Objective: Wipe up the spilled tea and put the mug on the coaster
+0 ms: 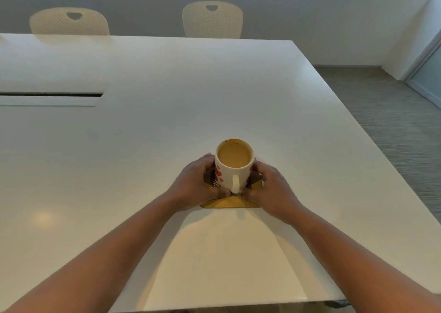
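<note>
A white mug [235, 169] with red heart marks and milky tea inside stands on a tan coaster [230, 203] with a patterned middle, on the white table [167, 97]. Its handle points toward me. My left hand [195, 183] cups the mug's left side low down, fingers resting at the coaster. My right hand [272, 188] does the same on the right side. Both thumbs meet near the handle's foot. No spill or cloth is visible.
Two cream chairs [212, 19] [69, 22] stand behind the table's far edge. A long cable slot [50, 95] runs in the tabletop at the left. The table's right edge drops to grey carpet [386, 112].
</note>
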`<state>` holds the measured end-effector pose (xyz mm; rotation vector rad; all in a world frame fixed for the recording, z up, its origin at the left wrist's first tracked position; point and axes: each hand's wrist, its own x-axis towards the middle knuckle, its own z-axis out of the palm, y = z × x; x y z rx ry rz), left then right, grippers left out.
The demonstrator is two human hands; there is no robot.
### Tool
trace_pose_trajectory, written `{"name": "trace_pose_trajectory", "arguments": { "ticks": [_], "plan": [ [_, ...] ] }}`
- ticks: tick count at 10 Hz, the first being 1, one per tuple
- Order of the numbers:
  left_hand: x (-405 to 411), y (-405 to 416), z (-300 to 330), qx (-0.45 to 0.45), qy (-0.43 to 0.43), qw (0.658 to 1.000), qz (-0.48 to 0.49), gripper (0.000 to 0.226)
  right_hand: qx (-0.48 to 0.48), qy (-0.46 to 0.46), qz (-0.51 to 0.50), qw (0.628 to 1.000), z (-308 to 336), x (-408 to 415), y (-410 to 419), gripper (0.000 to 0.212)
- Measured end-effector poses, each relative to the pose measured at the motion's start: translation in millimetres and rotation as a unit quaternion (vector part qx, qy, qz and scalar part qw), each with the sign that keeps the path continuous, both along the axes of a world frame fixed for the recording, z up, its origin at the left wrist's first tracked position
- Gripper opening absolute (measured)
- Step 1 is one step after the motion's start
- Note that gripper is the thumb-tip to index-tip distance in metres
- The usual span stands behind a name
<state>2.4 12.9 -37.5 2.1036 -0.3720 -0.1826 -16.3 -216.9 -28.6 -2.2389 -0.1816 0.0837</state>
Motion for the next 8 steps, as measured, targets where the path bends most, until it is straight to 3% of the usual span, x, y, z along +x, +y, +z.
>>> {"name": "trace_pose_trajectory", "arguments": {
  "ticks": [2, 6, 7, 8],
  "plan": [
    [3, 2, -2, 0.015, -0.028, 0.999, 0.000, 0.079, -0.002, -0.008, -0.008, 1.000, -1, 1, 3, 0.062],
    [-2, -2, 5, 0.026, 0.015, 0.999, 0.026, 0.078, 0.006, 0.030, 0.031, 0.999, -4, 5, -3, 0.075],
    [6, 8, 10, -0.009, 0.084, 0.996, -0.007, 0.089, 0.068, 0.061, 0.060, 0.994, 5, 9, -10, 0.073],
    [15, 13, 19, -0.040, 0.132, 0.990, -0.015, 0.090, 0.068, 0.072, -0.004, 0.995, 11, 13, -11, 0.064]
  ]
}}
